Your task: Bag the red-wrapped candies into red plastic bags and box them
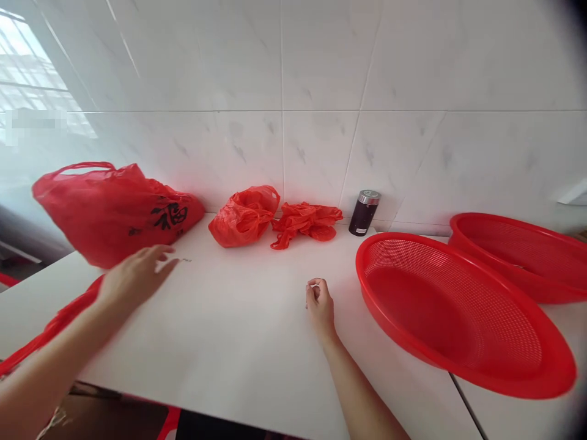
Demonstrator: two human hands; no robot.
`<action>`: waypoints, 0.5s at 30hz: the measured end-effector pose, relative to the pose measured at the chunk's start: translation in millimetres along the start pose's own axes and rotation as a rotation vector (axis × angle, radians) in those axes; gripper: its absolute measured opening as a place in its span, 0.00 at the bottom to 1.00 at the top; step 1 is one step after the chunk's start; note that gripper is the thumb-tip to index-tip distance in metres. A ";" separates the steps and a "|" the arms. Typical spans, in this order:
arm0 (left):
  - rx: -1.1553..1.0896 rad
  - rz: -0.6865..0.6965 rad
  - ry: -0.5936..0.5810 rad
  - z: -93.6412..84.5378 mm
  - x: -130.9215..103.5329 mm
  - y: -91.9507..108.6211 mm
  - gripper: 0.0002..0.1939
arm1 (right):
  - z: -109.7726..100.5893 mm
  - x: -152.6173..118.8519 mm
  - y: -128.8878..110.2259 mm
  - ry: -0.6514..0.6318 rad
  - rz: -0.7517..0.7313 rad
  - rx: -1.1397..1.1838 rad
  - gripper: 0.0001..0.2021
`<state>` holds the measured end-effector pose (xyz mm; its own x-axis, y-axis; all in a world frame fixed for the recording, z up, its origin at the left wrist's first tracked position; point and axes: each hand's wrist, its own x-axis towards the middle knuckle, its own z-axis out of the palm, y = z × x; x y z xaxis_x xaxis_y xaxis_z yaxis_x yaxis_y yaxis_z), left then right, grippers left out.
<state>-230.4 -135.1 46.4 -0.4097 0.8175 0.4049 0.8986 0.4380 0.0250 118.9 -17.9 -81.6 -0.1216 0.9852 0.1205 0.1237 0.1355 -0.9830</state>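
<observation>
Over the left part of the white table, my left hand [139, 273] is held with fingers apart and nothing in it, in front of a large red plastic bag [114, 214] with black characters. A tiny dark object or mark [186, 260] lies just beyond its fingertips. My right hand [320, 300] is at the table's middle, fingers curled together; whether something small is inside is hidden. A smaller red bag [243, 215] and a crumpled red bag [306, 223] lie near the wall.
A dark bottle [364, 212] with a silver lid stands by the wall. Two red perforated baskets, one in front [426, 305] and one behind [527, 253], occupy the right side. More red plastic [55, 324] lies at the left table edge.
</observation>
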 end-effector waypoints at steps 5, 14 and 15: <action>-0.283 0.472 -0.080 79.7 -33.4 127.0 0.18 | -69.3 -35.2 -78.6 -0.074 -0.432 -0.056 0.07; -0.576 0.809 -0.018 119.6 -113.7 253.8 0.21 | -395.7 93.7 -75.1 0.901 -0.108 -0.949 0.12; -0.588 0.794 -0.018 120.1 -112.6 255.2 0.21 | -419.6 103.2 -56.6 0.889 0.008 -0.968 0.14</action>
<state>26.2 -70.4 -102.6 0.3478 0.8013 0.4868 0.8466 -0.4915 0.2043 512.6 120.1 44.5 0.5227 0.6680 0.5297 0.8178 -0.2174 -0.5329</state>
